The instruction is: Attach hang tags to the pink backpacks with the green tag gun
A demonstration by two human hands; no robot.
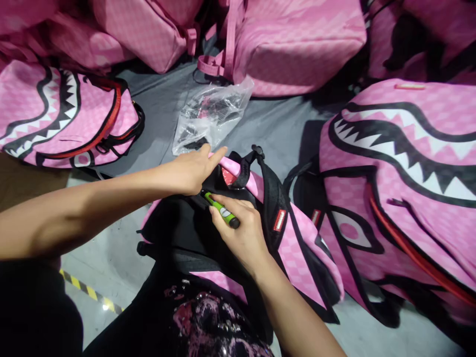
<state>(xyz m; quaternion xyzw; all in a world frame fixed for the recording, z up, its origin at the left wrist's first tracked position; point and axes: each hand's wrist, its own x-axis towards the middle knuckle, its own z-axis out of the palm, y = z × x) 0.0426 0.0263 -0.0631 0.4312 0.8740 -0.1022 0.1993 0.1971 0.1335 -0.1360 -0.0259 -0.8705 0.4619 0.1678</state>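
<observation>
Pink backpack (297, 243) lies on its front in the middle, black back side up, on the grey surface (275, 124). The left hand (193, 171) lies flat with fingers stretched out and presses on the top of the bag, likely to keep it from sliding. The right hand (241, 233) pinches a green pen-like tool (222, 210), its tip touching the black part. A clear plastic bag (210, 116) sits just behind. More pink shark-mouth backpacks (405, 163) lie all around.
</observation>
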